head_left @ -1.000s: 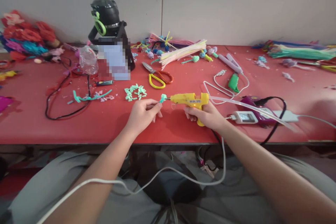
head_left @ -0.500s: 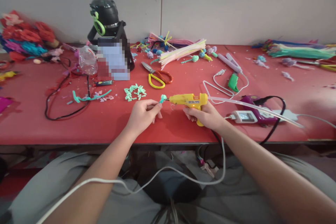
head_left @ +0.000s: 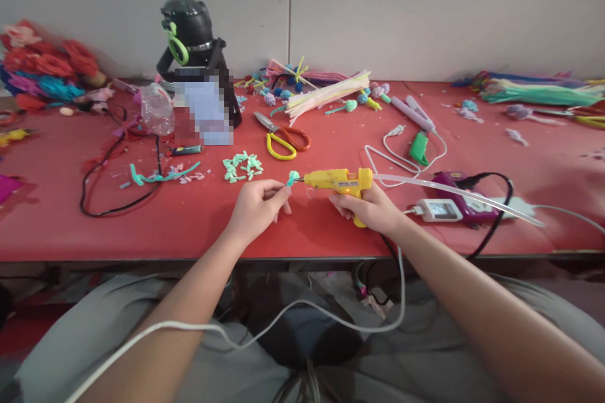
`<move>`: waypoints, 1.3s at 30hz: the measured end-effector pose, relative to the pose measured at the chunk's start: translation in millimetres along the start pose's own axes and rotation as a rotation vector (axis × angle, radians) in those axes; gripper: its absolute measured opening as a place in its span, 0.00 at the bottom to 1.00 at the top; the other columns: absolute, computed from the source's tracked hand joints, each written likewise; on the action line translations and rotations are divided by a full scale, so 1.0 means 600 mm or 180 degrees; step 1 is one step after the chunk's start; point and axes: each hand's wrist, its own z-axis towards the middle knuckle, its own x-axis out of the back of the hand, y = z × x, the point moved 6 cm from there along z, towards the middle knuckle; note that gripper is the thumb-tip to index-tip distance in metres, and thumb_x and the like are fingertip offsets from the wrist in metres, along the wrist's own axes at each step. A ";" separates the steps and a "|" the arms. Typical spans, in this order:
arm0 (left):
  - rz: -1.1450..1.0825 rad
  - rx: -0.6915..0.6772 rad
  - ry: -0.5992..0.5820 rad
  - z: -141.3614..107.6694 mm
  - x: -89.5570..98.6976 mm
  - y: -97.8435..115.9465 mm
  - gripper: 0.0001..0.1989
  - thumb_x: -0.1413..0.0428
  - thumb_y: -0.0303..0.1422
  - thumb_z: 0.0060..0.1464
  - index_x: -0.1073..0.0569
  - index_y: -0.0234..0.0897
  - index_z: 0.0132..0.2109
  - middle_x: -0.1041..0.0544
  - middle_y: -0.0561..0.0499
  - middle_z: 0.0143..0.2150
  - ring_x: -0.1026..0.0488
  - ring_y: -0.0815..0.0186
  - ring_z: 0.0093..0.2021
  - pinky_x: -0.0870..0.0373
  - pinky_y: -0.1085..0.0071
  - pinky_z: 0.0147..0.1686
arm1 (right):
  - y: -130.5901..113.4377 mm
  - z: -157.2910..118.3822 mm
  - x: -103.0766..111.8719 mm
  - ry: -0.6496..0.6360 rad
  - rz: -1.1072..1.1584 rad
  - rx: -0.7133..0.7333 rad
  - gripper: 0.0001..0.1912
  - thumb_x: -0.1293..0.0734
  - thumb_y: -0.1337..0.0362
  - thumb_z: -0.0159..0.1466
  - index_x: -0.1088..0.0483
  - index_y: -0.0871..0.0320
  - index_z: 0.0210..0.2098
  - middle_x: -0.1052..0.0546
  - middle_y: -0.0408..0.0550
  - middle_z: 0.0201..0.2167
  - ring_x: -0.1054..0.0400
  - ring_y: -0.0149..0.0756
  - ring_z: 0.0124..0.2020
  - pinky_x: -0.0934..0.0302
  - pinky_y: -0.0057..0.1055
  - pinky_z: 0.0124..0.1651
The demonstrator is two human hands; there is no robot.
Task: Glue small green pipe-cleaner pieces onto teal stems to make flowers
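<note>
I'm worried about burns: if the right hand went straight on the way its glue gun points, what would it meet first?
Probably the green piece in the left hand: the glue gun in the right hand points straight at it, though whether they touch is unclear.

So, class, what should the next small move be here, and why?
Probably the right hand should ease the yellow glue gun back: its nozzle is right at the small green piece in the left hand, and loose green bits lie nearby, perhaps for attaching.
</note>
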 end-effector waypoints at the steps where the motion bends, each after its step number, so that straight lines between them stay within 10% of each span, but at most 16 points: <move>1: 0.0002 -0.0008 -0.0006 0.000 0.000 0.000 0.11 0.42 0.35 0.60 0.24 0.35 0.31 0.22 0.52 0.23 0.36 0.74 0.16 0.38 0.76 0.18 | 0.000 0.000 0.000 0.0002 0.0001 -0.0004 0.13 0.31 0.56 0.60 0.33 0.56 0.25 0.33 0.39 0.17 0.40 0.28 0.19 0.46 0.29 0.23; 30: -0.0020 -0.0010 -0.0016 -0.001 0.000 -0.003 0.11 0.41 0.36 0.60 0.23 0.35 0.31 0.22 0.52 0.22 0.36 0.73 0.16 0.38 0.76 0.18 | -0.005 0.003 0.003 0.0050 -0.0093 0.0044 0.14 0.33 0.57 0.61 0.36 0.55 0.23 0.34 0.40 0.16 0.41 0.28 0.19 0.46 0.30 0.24; 39: -0.0039 -0.0129 -0.0127 -0.005 -0.002 -0.002 0.11 0.42 0.37 0.61 0.24 0.36 0.33 0.22 0.52 0.24 0.34 0.73 0.19 0.37 0.76 0.20 | -0.017 0.021 0.059 0.0710 -0.1056 0.0110 0.12 0.32 0.55 0.61 0.25 0.57 0.35 0.25 0.46 0.26 0.33 0.36 0.26 0.40 0.34 0.31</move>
